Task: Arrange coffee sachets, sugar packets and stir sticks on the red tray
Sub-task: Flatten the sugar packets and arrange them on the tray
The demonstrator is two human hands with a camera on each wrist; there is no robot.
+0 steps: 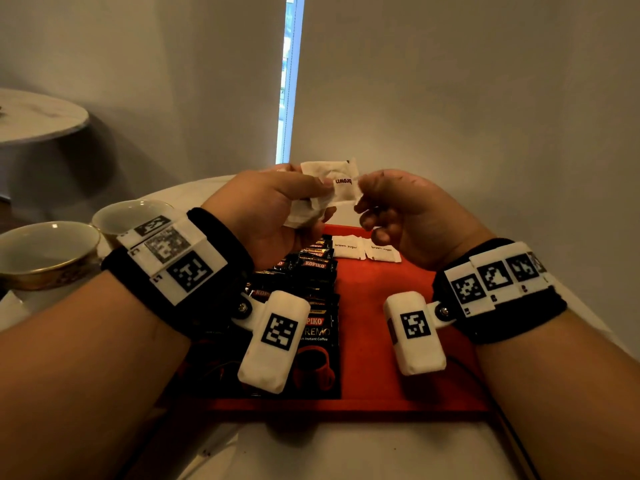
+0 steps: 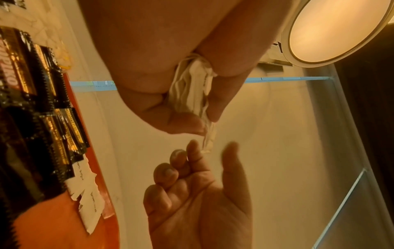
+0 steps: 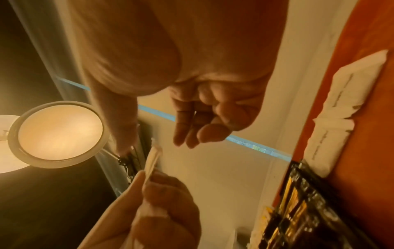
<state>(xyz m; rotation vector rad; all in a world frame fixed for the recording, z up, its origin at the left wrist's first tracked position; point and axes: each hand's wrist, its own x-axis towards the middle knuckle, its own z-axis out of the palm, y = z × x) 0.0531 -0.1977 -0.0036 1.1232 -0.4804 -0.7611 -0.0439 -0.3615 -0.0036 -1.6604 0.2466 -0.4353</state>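
Flanking the red tray [image 1: 381,341], two cups [image 1: 45,251].

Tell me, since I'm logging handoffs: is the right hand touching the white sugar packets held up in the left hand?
Cannot tell. In the head view the right hand seems to meet the top white sugar packet; both wrist views are blurred.

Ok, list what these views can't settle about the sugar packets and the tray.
- Count of packets in the left hand: the bunch of sugar packets overlaps in the head view and is edge-on in the left wrist view.
- Whether the right hand touches the front packet: blurred in both wrist views.
- Stir sticks: none visible in any view.
- Red tray near corners: hidden by the forearms and wrist cameras.
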